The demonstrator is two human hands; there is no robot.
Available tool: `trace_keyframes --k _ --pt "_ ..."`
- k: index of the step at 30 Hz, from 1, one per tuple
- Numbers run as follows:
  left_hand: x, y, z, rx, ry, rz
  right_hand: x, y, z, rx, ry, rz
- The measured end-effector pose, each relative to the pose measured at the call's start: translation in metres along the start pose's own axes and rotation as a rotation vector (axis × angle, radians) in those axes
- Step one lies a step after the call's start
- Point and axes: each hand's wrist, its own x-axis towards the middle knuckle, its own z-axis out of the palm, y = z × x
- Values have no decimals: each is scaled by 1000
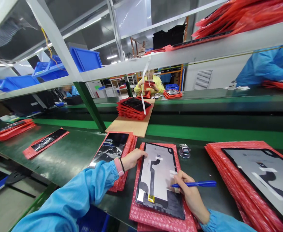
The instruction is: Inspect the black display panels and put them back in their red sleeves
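A tablet screen, back side up, lies on a stack of red bubble-wrap bags in front of me. It has a grey-white backing, a black frame, a dark flex cable and a yellow tape patch near its lower end. My left hand is closed at the screen's upper left edge; its fingertips are partly hidden. In my right hand is a blue pen, pinched between thumb and fingers. That hand rests at the screen's right edge, beside a small white tab.
Right of me stands a bubble-wrap stack with another screen on top. Glossy screens lie on red bags to the left. A small clear item sits behind. Beyond are a wooden board, an overhead shelf beam and co-workers.
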Motion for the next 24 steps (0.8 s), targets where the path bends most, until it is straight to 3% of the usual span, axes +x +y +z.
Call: trace_keyframes --k 4,10,14,17,24 --pt "-13 2 17 -20 -128 30 1 1 0 50 2 8" --pt "-30 0 28 -56 -88 256 7 -7 -10 64 91 -53" --pt "-40 19 22 -78 -55 477 14 -39 -23 68 237 -143" --pt "-52 38 18 -113 -39 579 17 -72 -27 71 250 -169" --pt "-72 62 24 -214 -59 709 8 -129 -10 89 28 -81"
